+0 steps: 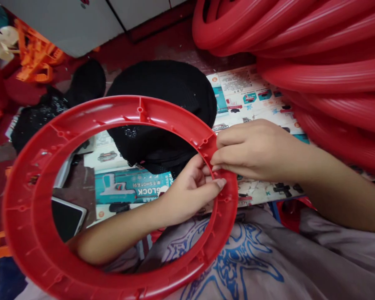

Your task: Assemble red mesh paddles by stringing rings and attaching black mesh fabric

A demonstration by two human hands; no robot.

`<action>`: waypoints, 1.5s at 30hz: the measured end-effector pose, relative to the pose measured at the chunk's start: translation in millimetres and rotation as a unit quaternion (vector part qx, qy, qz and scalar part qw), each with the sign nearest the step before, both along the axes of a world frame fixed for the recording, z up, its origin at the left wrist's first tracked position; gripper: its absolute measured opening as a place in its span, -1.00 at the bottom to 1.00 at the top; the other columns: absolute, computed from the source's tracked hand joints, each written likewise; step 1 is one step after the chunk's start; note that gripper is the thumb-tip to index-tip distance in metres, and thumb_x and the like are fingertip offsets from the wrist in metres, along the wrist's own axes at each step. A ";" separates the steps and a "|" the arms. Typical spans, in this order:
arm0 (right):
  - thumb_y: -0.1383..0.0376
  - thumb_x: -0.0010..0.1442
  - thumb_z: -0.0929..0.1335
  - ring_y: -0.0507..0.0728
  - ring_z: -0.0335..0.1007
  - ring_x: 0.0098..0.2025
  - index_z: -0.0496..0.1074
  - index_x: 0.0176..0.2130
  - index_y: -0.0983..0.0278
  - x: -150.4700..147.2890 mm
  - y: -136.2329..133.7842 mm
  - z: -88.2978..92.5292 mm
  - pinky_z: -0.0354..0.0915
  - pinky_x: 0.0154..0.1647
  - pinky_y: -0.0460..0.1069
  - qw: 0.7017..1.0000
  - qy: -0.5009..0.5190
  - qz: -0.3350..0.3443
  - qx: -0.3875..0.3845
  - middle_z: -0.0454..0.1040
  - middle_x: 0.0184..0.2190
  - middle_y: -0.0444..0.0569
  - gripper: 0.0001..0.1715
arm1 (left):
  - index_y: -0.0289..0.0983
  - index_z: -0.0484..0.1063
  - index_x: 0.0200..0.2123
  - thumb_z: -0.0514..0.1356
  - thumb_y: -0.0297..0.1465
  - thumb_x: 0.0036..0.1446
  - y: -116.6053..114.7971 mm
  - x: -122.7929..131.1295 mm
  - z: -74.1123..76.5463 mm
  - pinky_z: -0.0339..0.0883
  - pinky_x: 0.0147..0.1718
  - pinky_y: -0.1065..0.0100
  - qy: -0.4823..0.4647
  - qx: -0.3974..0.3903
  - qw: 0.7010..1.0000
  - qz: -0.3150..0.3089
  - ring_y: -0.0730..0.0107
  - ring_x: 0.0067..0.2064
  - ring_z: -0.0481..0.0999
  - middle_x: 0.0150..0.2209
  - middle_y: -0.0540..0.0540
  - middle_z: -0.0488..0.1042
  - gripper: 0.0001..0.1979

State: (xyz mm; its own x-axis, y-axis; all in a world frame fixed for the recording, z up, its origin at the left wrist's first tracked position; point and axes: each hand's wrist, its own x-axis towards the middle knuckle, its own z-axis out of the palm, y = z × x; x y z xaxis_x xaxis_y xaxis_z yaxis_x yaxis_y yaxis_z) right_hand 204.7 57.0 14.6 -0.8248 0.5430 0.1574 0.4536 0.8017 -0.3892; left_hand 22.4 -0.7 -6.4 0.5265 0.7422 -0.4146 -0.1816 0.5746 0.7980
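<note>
A large red plastic ring, with ribs and small screw posts inside its hollow channel, is held tilted in front of my body. My left hand reaches through the ring's opening and grips its right side, the thumb lying over the channel. From the right, my right hand has its fingers pinched together against the same part of the ring, close to the left thumb. Whatever those fingertips hold, if anything, is hidden. At the ring's left side, a small metal-looking piece and a dark spot sit in the channel.
A black cloth-like bundle lies on a printed cardboard sheet beyond the ring. Many red rings are stacked at the right. Orange plastic parts lie at upper left. A dark-screened device shows through the ring.
</note>
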 end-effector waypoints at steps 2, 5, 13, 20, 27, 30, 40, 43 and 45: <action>0.26 0.34 0.19 0.03 0.29 -0.40 0.52 -0.34 0.27 -2.3 -0.8 0.3 -0.03 -0.45 -0.03 1.000 -0.015 -0.006 0.027 0.50 -0.37 -0.05 -0.62 | -0.22 0.19 -0.16 0.21 -0.49 0.04 0.9 1.9 -2.9 0.29 -0.44 0.51 0.028 0.040 0.999 0.019 0.55 -0.39 0.36 -0.35 0.07 0.33 -0.70; 0.22 0.34 0.22 0.04 0.29 -0.43 0.50 -0.34 0.30 -4.6 -1.3 1.0 -0.04 -0.46 -0.03 0.998 -0.029 -0.035 0.040 0.48 -0.41 -0.05 -0.64 | -0.23 0.19 -0.14 0.17 -0.54 -0.03 2.0 1.8 -7.3 0.32 -0.30 0.43 0.094 0.121 0.987 0.043 0.48 -0.26 0.37 -0.28 0.04 0.34 -0.64; 0.32 0.28 0.25 0.03 0.31 -0.44 0.51 -0.29 0.28 2.5 0.3 5.4 -0.06 -0.46 -0.05 0.998 -0.050 0.033 0.014 0.52 -0.43 -0.09 -0.75 | -0.27 0.17 -0.05 0.12 -0.52 -0.07 0.4 -12.6 -3.8 0.32 -0.18 0.28 0.200 0.136 0.969 -0.049 0.32 -0.17 0.40 -0.18 -0.03 0.35 -0.56; 0.38 0.30 0.23 0.02 0.18 -0.49 0.48 -0.40 0.30 -1.7 -13.9 4.2 -0.07 -0.47 -0.03 0.995 0.008 0.034 0.092 0.39 -0.53 -0.11 -0.69 | -0.25 0.10 0.08 0.10 -0.55 -0.01 -7.3 -16.0 -1.2 0.30 -0.40 0.35 0.173 0.182 0.955 -0.161 0.42 -0.37 0.34 -0.33 0.04 0.29 -0.46; 0.41 0.26 0.22 0.01 0.34 -0.41 0.53 -0.36 0.30 -3.8 -6.3 -2.3 0.09 -0.45 -0.07 0.996 0.066 0.055 -0.032 0.50 -0.41 -0.07 -0.68 | -0.23 0.05 0.12 0.10 -0.55 0.04 -7.8 -19.8 1.1 0.38 -0.24 0.27 0.169 0.204 0.940 -0.216 0.33 -0.25 0.39 -0.31 0.02 0.30 -0.45; 0.43 0.24 0.24 -0.03 0.30 -0.44 0.53 -0.40 0.27 -4.4 -3.6 -0.2 0.11 -0.45 -0.11 0.992 0.072 0.059 -0.088 0.46 -0.47 -0.12 -0.69 | -0.23 0.05 0.12 0.12 -0.52 0.06 -6.1 -21.9 2.0 0.40 -0.22 0.25 0.182 0.188 0.932 -0.251 0.31 -0.22 0.39 -0.20 -0.06 0.32 -0.46; 0.36 0.26 0.26 0.03 0.36 -0.42 0.56 -0.35 0.32 -2.5 -6.9 0.0 0.16 -0.42 -0.08 0.999 0.045 0.015 -0.023 0.53 -0.43 -0.06 -0.72 | -0.19 0.14 0.06 0.15 -0.54 0.05 -5.3 -15.4 4.6 0.38 -0.25 0.33 0.046 0.056 0.984 -0.164 0.39 -0.24 0.42 -0.21 -0.02 0.34 -0.51; 0.34 0.26 0.27 0.02 0.37 -0.42 0.55 -0.36 0.30 -3.1 -7.2 3.7 0.19 -0.39 -0.10 0.997 0.027 -0.004 -0.071 0.53 -0.43 -0.06 -0.72 | -0.24 0.24 -0.07 0.20 -0.45 0.06 -3.2 -10.1 9.9 0.36 -0.19 0.32 0.024 -0.002 0.992 -0.121 0.38 -0.22 0.43 -0.22 -0.03 0.38 -0.67; 0.34 0.26 0.26 0.03 0.39 -0.40 0.55 -0.36 0.31 -4.4 -7.1 5.8 0.20 -0.37 -0.09 0.996 0.001 -0.008 -0.092 0.54 -0.41 -0.03 -0.71 | -0.27 0.28 -0.14 0.20 -0.38 0.11 -3.2 -6.8 9.5 0.36 -0.22 0.34 0.033 -0.032 0.995 -0.093 0.41 -0.28 0.44 -0.29 -0.01 0.39 -0.75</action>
